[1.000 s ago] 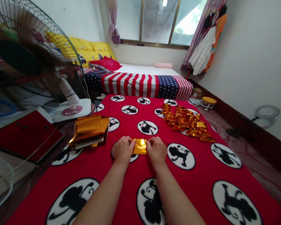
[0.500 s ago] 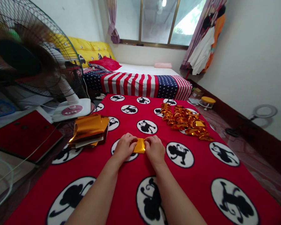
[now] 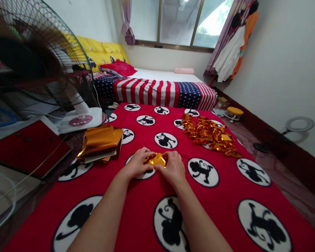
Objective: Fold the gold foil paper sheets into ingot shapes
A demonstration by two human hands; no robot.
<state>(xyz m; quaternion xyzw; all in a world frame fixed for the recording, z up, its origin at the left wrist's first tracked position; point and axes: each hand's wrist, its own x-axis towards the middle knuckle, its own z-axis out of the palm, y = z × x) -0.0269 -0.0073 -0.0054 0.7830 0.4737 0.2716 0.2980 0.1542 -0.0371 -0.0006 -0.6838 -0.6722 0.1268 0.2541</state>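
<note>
Between my two hands is a small folded piece of gold foil paper [image 3: 158, 160], its shiny surface bent and raised in the middle. My left hand [image 3: 138, 162] grips its left end, fingers curled over the far side and thumb at the near side. On the right end my right hand [image 3: 174, 166] pinches it the same way, thumb along the near edge. To the left lies a stack of gold foil sheets [image 3: 99, 141]. Several folded gold foil pieces [image 3: 207, 133] sit in rows at the far right of the red cloth [image 3: 136, 217].
A running fan [image 3: 78, 117] stands left of the cloth, beside a red panel [image 3: 28, 143]. Beyond the far edge is a bed [image 3: 152, 91] with a flag-patterned cover. On the right floor are a yellow stool [image 3: 235, 111] and a ring light [image 3: 299, 124].
The foil piece was flat and is now bent up and crumpled between my hands. My fingers have closed further around its ends, and my right thumb has moved left along the near edge.
</note>
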